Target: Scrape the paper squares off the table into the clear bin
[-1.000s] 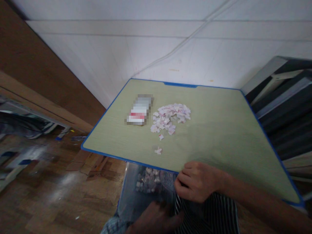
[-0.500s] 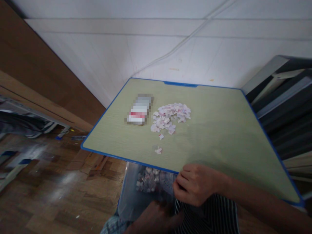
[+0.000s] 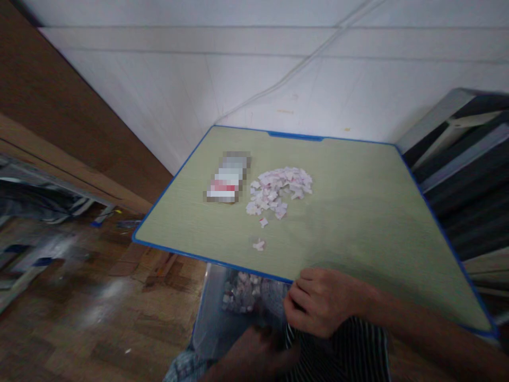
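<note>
My right hand point(image 3: 322, 302) rests at the front edge of the green table point(image 3: 358, 201), fingers curled in. Whatever it may hold is hidden. Lower down, dim and blurred, my left hand point(image 3: 254, 353) hovers by a clear plastic bin point(image 3: 217, 323); its fingertips cannot be made out. Inside the bin lie small silvery and pinkish pieces point(image 3: 242, 292). On the tabletop a heap of small pale pink paper-like scraps point(image 3: 268, 196) spreads near the middle. Two stray bits, one a small scrap point(image 3: 259, 244), lie closer to the front edge.
A pixelated flat rectangle point(image 3: 228, 178) lies left of the heap. The table backs onto a white wall point(image 3: 159, 85) with a cable point(image 3: 278, 85). Dark folded frames point(image 3: 469, 159) stand at the right. Striped cloth point(image 3: 350, 350) covers my lap above the wooden floor point(image 3: 99, 329).
Both hands keep nearly the same places, and the heap of scraps is unchanged. The view has shifted very slightly.
</note>
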`<control>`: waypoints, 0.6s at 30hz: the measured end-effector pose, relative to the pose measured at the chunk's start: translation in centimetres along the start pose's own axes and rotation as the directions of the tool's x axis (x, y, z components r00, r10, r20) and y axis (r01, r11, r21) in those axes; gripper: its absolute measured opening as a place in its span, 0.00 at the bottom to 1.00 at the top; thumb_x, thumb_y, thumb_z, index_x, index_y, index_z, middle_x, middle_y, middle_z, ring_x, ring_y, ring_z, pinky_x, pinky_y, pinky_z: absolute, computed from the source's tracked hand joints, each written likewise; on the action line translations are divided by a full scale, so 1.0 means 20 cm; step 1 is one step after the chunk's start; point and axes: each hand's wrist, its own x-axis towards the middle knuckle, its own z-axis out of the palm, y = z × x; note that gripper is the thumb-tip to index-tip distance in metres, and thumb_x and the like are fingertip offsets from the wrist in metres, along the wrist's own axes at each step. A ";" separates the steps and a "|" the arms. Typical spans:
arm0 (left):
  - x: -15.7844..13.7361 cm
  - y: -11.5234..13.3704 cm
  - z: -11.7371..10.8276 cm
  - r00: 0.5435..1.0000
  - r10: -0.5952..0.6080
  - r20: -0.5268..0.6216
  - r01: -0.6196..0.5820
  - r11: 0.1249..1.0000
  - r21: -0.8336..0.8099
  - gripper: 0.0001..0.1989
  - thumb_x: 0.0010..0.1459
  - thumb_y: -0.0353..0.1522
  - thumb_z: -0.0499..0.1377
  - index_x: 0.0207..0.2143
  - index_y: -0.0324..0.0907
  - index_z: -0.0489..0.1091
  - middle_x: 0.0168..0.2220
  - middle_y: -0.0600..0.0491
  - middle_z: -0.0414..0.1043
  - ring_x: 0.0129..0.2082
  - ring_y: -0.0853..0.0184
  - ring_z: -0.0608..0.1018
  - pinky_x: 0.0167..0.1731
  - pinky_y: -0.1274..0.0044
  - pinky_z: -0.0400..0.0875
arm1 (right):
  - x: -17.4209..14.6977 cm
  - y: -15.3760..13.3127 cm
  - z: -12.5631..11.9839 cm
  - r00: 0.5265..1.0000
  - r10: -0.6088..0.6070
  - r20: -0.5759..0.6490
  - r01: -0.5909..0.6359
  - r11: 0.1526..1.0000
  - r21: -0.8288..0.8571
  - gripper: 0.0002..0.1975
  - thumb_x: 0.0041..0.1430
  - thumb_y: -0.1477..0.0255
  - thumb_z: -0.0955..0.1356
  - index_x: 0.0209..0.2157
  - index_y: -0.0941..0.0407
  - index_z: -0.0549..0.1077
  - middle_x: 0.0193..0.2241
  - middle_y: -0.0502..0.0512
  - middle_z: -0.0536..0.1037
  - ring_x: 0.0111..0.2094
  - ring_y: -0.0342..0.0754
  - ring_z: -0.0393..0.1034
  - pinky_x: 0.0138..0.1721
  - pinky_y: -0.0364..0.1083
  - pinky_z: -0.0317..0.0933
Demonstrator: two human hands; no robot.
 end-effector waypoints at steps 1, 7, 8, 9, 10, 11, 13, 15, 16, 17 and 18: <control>0.00 0.00 0.00 1.000 0.000 0.005 0.000 1.000 0.000 0.23 0.61 0.29 0.58 0.56 0.42 0.53 0.31 0.54 0.74 0.25 0.65 0.76 0.20 0.79 0.68 | 0.00 0.00 0.00 1.000 0.001 0.001 -0.001 1.000 -0.004 0.08 0.54 0.81 0.61 0.25 0.58 0.68 0.13 0.45 0.65 0.14 0.39 0.58 0.16 0.43 0.46; 0.00 0.00 -0.01 1.000 -0.008 -0.028 0.008 1.000 0.008 0.23 0.60 0.28 0.59 0.55 0.43 0.55 0.30 0.55 0.74 0.25 0.65 0.76 0.19 0.80 0.67 | 0.01 0.00 0.01 0.998 0.012 0.059 -0.013 1.000 0.011 0.07 0.52 0.82 0.62 0.25 0.58 0.68 0.13 0.44 0.65 0.13 0.39 0.59 0.16 0.43 0.47; 0.00 0.00 -0.01 1.000 -0.005 -0.027 0.006 1.000 0.007 0.23 0.60 0.28 0.59 0.55 0.43 0.56 0.30 0.55 0.74 0.25 0.65 0.76 0.19 0.80 0.66 | 0.01 0.00 0.01 0.998 0.013 0.069 -0.014 1.000 0.011 0.07 0.52 0.82 0.62 0.26 0.58 0.68 0.13 0.44 0.65 0.14 0.39 0.59 0.16 0.43 0.47; 0.00 0.00 -0.01 1.000 -0.004 -0.024 0.004 1.000 0.006 0.22 0.60 0.28 0.59 0.55 0.43 0.56 0.30 0.55 0.74 0.25 0.65 0.76 0.19 0.80 0.66 | 0.01 0.00 0.02 0.997 0.016 0.076 -0.017 1.000 0.011 0.07 0.52 0.82 0.62 0.26 0.58 0.68 0.13 0.44 0.65 0.14 0.39 0.60 0.17 0.43 0.48; 0.00 0.00 -0.01 1.000 -0.004 -0.020 0.004 1.000 0.005 0.22 0.60 0.27 0.58 0.55 0.43 0.56 0.31 0.54 0.74 0.25 0.65 0.76 0.19 0.80 0.66 | 0.01 0.00 0.02 0.997 0.018 0.075 -0.019 1.000 0.011 0.07 0.52 0.82 0.62 0.26 0.58 0.68 0.13 0.44 0.65 0.14 0.39 0.59 0.17 0.43 0.48; 0.00 0.00 -0.01 1.000 -0.005 -0.015 0.005 1.000 0.005 0.23 0.60 0.27 0.58 0.55 0.43 0.55 0.31 0.54 0.74 0.25 0.65 0.76 0.19 0.80 0.66 | 0.01 0.00 0.02 0.997 0.018 0.069 -0.019 1.000 0.012 0.07 0.52 0.82 0.62 0.26 0.57 0.68 0.13 0.44 0.65 0.14 0.39 0.59 0.17 0.43 0.47; 0.00 0.00 0.00 1.000 -0.008 -0.010 0.008 1.000 0.014 0.23 0.60 0.27 0.58 0.55 0.43 0.55 0.31 0.54 0.74 0.25 0.65 0.76 0.19 0.80 0.66 | 0.01 0.00 0.02 0.999 0.011 0.037 -0.012 1.000 0.019 0.08 0.52 0.82 0.62 0.25 0.57 0.67 0.12 0.44 0.65 0.13 0.39 0.58 0.16 0.43 0.46; 0.01 0.00 0.00 1.000 -0.007 -0.015 0.007 1.000 0.010 0.22 0.60 0.26 0.57 0.55 0.43 0.55 0.32 0.54 0.74 0.27 0.65 0.77 0.20 0.80 0.68 | 0.01 -0.01 0.02 1.000 0.006 -0.006 -0.006 1.000 0.029 0.08 0.52 0.82 0.61 0.25 0.57 0.68 0.12 0.44 0.64 0.13 0.39 0.57 0.16 0.43 0.45; 0.01 0.00 0.00 1.000 -0.006 -0.016 0.006 1.000 0.004 0.22 0.60 0.27 0.57 0.56 0.43 0.55 0.33 0.53 0.75 0.28 0.65 0.77 0.21 0.80 0.68 | 0.01 -0.01 0.02 1.000 0.006 -0.018 -0.006 1.000 0.030 0.09 0.52 0.82 0.61 0.25 0.57 0.68 0.12 0.44 0.64 0.13 0.40 0.57 0.16 0.44 0.45; 0.00 0.00 0.00 1.000 -0.007 -0.013 0.007 1.000 -0.002 0.23 0.60 0.27 0.57 0.56 0.43 0.55 0.33 0.52 0.75 0.28 0.64 0.77 0.22 0.79 0.69 | 0.01 -0.01 0.01 1.000 0.010 -0.022 -0.009 1.000 0.025 0.09 0.52 0.81 0.61 0.25 0.57 0.68 0.12 0.44 0.64 0.13 0.40 0.57 0.16 0.44 0.45; 0.00 0.00 -0.01 1.000 -0.008 -0.006 0.008 1.000 -0.008 0.23 0.60 0.28 0.58 0.56 0.43 0.55 0.34 0.52 0.75 0.29 0.64 0.77 0.22 0.79 0.70 | 0.01 -0.01 0.01 1.000 0.014 -0.020 -0.013 1.000 0.017 0.09 0.52 0.81 0.61 0.25 0.57 0.68 0.12 0.44 0.64 0.13 0.39 0.56 0.16 0.44 0.45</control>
